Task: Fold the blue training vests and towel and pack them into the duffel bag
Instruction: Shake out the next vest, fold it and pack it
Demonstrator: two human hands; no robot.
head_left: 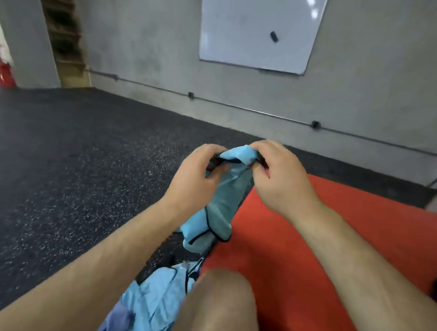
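Left hand (199, 174) and right hand (279, 175) both pinch the training vest (223, 203) bunched at its top, so its fold may come out crooked.

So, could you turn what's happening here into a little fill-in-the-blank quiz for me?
1. The vest hanging between the left hand and the right hand is light ____ with black trim.
2. The number of hands whose fingers pinch its top edge is ____.
3. The white panel hanging on the grey wall is a ____.

Missing words: blue; two; whiteboard.
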